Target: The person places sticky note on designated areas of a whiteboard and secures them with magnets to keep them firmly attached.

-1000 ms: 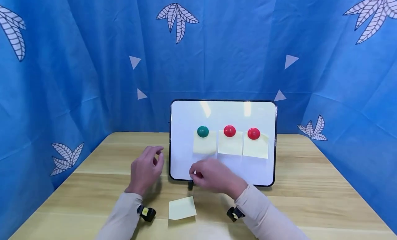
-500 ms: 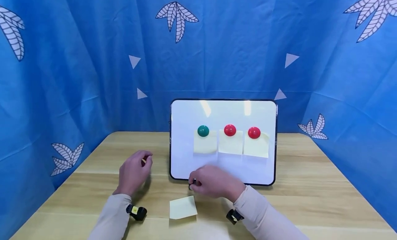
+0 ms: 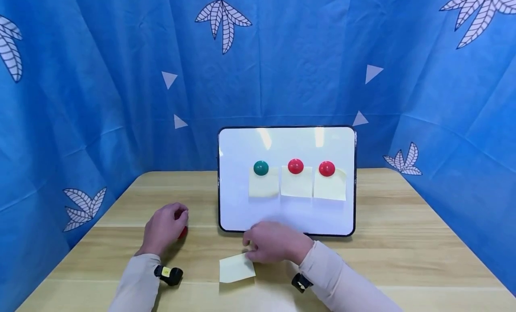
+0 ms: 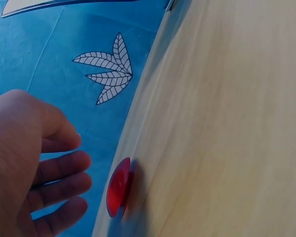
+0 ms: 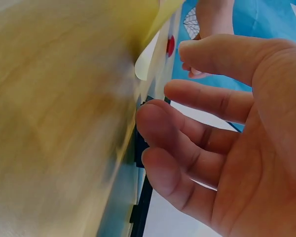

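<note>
On the wooden table, my left hand (image 3: 163,229) hovers above a red round magnet (image 3: 183,232), partly covered from the head camera. The left wrist view shows loosely curled fingers (image 4: 64,182) apart from that magnet (image 4: 119,190), holding nothing. My right hand (image 3: 274,242) is low in front of the whiteboard (image 3: 238,204), beside a pale yellow sticky note (image 3: 234,269) with lifted edges. In the right wrist view the fingers (image 5: 163,170) are relaxed and spread from the thumb, with no object between them; the note (image 5: 153,17) shows beyond them.
Three pale yellow notes hang in a row on the whiteboard, under a green magnet (image 3: 260,168), a red magnet (image 3: 295,166) and another red magnet (image 3: 327,168). Dark feet (image 5: 140,148) of the board stand on the table. A blue patterned curtain (image 3: 258,79) surrounds the table.
My left hand has moved left and nearer to me, and a red magnet now shows beside it. The right hand has come down from the board's lower edge to the loose note.
</note>
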`<state>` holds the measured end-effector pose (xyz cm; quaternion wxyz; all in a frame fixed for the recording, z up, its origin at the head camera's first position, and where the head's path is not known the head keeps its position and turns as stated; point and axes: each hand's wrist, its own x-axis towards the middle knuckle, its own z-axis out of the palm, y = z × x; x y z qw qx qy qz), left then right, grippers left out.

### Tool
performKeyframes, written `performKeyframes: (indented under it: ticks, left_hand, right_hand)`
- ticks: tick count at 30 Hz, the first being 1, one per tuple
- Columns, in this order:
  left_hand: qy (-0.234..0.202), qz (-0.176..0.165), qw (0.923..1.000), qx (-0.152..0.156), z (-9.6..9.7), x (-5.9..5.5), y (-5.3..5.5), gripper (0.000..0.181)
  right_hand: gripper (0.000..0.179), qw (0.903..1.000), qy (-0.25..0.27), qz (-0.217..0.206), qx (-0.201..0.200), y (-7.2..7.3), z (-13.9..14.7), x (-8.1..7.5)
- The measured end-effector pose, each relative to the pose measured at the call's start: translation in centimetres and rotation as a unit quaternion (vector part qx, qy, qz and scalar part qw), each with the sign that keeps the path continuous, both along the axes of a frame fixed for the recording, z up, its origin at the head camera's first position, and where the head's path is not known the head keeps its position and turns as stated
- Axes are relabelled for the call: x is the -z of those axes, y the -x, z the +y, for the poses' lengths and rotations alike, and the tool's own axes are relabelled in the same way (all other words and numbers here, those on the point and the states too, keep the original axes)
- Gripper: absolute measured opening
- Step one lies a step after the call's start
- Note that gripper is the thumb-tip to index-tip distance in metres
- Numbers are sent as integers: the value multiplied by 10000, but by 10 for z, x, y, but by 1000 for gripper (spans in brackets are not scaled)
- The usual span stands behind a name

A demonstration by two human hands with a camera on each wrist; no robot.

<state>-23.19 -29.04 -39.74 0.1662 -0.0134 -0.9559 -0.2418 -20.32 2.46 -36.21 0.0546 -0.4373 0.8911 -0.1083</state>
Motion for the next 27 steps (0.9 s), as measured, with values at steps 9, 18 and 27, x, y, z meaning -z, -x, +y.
performKeyframes:
  ticks: [9, 18, 27]
  left_hand:
    - [122, -514, 9986, 9, -6, 4, 2, 25]
    - [371, -1024, 9940, 98, -7, 5, 0, 32]
    - [437, -1246, 9911, 158, -11, 3, 1, 37]
  right_hand:
    - [18, 9995, -297, -39, 87, -4, 0, 2]
    - [20, 9992, -329, -151, 172, -4, -1, 6]
    - [17, 9988, -305, -285, 248, -3, -4, 8]
